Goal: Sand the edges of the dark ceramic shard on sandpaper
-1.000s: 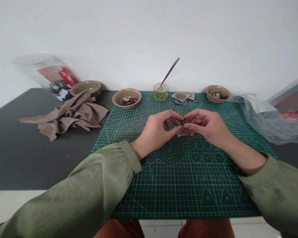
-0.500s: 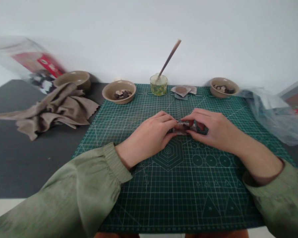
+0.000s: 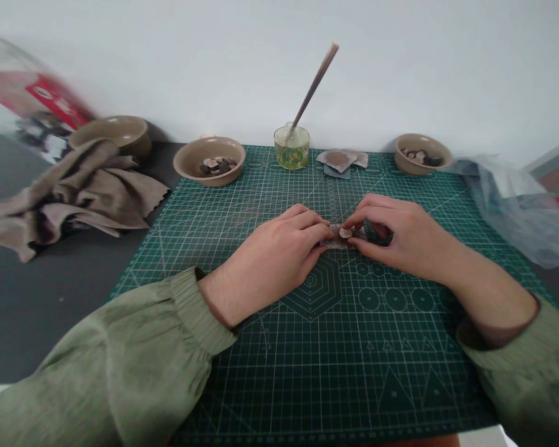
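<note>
Pinched between the thumb and fingers of my right hand (image 3: 377, 230) is a small round wooden-looking piece (image 3: 345, 233) with a pale face. It sits over a small greyish square of sandpaper (image 3: 335, 242) on the green cutting mat (image 3: 279, 379). My left hand (image 3: 286, 248) has its fingers and thumb closed on the left edge of that square, hiding part of it. Farther back, several similar sandpaper squares (image 3: 339, 160) lie in a loose pile, the top one with a brown round smudge.
Two beige bowls, one left (image 3: 209, 161) and one right (image 3: 423, 154), hold small pieces. A glass cup (image 3: 292, 148) with a stick stands between them. At left are another bowl (image 3: 116, 131), a brown cloth (image 3: 81, 192) and a plastic bag (image 3: 46, 105); another clear bag (image 3: 507, 208) lies right.
The piece came down from between both hands onto the sandpaper, its pale face now visible in my right hand. My left hand let go of it and moved to the sandpaper's edge. The view shifted.
</note>
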`<state>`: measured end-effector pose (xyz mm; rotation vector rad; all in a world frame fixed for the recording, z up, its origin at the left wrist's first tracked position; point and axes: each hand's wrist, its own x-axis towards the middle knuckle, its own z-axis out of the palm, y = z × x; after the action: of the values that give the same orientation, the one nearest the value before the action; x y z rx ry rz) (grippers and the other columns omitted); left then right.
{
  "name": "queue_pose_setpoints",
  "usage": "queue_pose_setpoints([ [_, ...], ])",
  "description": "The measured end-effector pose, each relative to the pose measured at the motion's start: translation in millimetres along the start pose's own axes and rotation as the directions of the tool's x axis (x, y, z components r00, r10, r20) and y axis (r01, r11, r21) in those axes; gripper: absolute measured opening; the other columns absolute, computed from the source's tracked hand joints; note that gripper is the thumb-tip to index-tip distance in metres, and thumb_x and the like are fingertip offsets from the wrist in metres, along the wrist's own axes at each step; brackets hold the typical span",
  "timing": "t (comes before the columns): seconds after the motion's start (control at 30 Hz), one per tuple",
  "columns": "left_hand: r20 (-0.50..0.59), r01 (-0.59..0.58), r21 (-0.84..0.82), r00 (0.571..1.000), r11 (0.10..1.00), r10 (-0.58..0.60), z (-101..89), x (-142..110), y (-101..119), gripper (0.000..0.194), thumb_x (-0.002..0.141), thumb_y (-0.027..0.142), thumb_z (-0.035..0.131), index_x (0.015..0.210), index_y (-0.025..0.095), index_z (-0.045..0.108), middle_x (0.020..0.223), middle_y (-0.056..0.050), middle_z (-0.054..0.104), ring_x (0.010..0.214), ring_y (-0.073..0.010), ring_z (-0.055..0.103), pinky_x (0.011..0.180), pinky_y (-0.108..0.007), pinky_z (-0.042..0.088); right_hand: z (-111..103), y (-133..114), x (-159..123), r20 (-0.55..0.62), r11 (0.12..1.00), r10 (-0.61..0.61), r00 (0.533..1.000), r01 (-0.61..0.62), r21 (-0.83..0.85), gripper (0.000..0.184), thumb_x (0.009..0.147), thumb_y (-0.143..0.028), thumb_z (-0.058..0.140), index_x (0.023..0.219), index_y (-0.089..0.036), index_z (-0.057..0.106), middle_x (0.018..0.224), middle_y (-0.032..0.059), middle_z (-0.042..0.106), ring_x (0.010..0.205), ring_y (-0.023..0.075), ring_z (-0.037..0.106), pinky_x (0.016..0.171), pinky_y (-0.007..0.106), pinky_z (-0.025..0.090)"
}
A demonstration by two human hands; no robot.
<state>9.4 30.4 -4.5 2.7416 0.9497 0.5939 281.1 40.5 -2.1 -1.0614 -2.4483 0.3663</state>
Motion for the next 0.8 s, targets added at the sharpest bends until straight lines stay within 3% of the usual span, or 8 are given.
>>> queue_pose_setpoints([
  [0.27, 0.002, -0.021, 0.078, 1.000, 0.997, 0.021, 2.0, -2, 6, 0.025, 0.112, 0.020, 0.063, 0.133, 0.014, 0.075, 0.132, -0.009, 0.080, 0.130, -0.0297, 0.068, 0.116, -0.051, 0.061, 4, -1, 2, -0.047, 1.000, 0.016, 0.999, -0.017, -0.024, 0.013, 0.099, -0.024, 0.080, 0.110, -0.019, 0.077, 0.102, 0.0058, 0.072, 0.087, 0.0225, 0.068, 0.076, 0.037, 0.050],
  [0.53, 0.014, -0.009, 0.100, 1.000, 0.995, 0.007, 1.2, -3, 8, 0.016, 0.112, 0.021, 0.063, 0.120, 0.013, 0.074, 0.127, -0.012, 0.080, 0.130, -0.0311, 0.069, 0.113, -0.051, 0.063, 8, -1, 3, -0.065, 0.999, 0.015, 0.998, -0.017, -0.028, 0.011, 0.099, -0.024, 0.080, 0.107, -0.018, 0.076, 0.095, 0.0045, 0.070, 0.082, 0.0214, 0.067, 0.078, 0.037, 0.050],
  [0.8, 0.028, 0.000, 0.096, 1.000, 0.995, -0.003, 1.3, -3, 9, 0.020, 0.112, 0.022, 0.064, 0.127, 0.014, 0.073, 0.131, -0.011, 0.080, 0.132, -0.0307, 0.068, 0.115, -0.051, 0.062, 12, 0, 2, -0.089, 1.000, 0.006, 0.996, -0.009, -0.025, 0.009, 0.098, -0.023, 0.080, 0.105, -0.019, 0.077, 0.090, 0.0032, 0.068, 0.080, 0.0207, 0.065, 0.073, 0.035, 0.048],
])
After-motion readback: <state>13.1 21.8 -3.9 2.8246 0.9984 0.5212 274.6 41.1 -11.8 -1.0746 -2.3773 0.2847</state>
